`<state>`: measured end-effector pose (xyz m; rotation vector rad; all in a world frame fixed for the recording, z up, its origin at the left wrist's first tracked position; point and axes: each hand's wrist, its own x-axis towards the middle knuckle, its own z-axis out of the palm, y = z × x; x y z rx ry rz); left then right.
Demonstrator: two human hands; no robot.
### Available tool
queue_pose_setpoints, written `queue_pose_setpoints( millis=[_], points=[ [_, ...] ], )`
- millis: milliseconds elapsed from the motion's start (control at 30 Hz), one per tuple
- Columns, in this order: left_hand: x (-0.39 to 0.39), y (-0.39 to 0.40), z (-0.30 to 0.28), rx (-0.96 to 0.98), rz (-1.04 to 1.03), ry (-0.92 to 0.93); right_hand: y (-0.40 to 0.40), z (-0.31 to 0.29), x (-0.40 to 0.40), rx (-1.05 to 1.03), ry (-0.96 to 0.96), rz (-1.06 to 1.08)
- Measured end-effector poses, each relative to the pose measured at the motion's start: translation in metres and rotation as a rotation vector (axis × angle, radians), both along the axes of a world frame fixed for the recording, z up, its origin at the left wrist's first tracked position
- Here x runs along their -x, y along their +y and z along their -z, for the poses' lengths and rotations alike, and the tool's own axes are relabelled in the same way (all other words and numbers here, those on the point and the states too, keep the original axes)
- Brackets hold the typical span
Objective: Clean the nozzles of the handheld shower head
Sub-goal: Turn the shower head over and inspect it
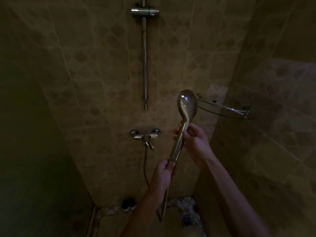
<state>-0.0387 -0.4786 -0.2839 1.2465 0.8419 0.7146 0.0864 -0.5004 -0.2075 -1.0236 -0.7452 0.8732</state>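
The chrome handheld shower head (pixel 187 105) is held upright in front of the tiled wall, its rounded back toward me, so the nozzle face is hidden. My right hand (pixel 193 139) grips the upper handle just below the head. My left hand (pixel 165 170) is closed around the handle's lower end, where the hose (pixel 165 200) joins. The hose hangs down, loops near the floor and climbs to the wall mixer tap (pixel 145 134).
A vertical slide rail (pixel 145 65) with an empty holder bracket (pixel 145 11) is on the wall above the tap. A glass corner shelf (pixel 224 106) juts out right of the shower head. A floor drain (pixel 187 218) and pebble strip lie below. The room is dim.
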Motion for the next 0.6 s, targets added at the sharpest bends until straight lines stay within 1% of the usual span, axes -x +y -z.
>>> queue_pose_setpoints(
  millis=[67, 200, 233, 333, 400, 467, 600],
  points=[
    [0.003, -0.003, -0.001, -0.008, 0.004, 0.010, -0.003, 0.002, 0.003, -0.010, 0.036, 0.008],
    [0.010, -0.007, 0.000, 0.008, 0.025, 0.011, -0.006, 0.003, 0.014, -0.088, 0.173, -0.024],
    [0.011, -0.009, -0.001, 0.009, 0.034, 0.009, -0.006, 0.002, 0.017, -0.085, 0.155, 0.005],
    [0.012, -0.012, -0.003, -0.009, 0.063, -0.003, -0.005, 0.004, 0.021, -0.021, 0.017, 0.130],
    [0.011, -0.014, -0.003, -0.009, 0.080, 0.007, -0.005, 0.005, 0.019, 0.001, 0.030, 0.162],
    [0.008, -0.016, -0.003, 0.001, 0.092, 0.016, -0.006, 0.004, 0.014, -0.012, 0.045, 0.132],
    [-0.006, -0.011, -0.004, 0.015, 0.061, 0.010, -0.007, -0.004, 0.000, 0.002, 0.015, 0.070]
  ],
)
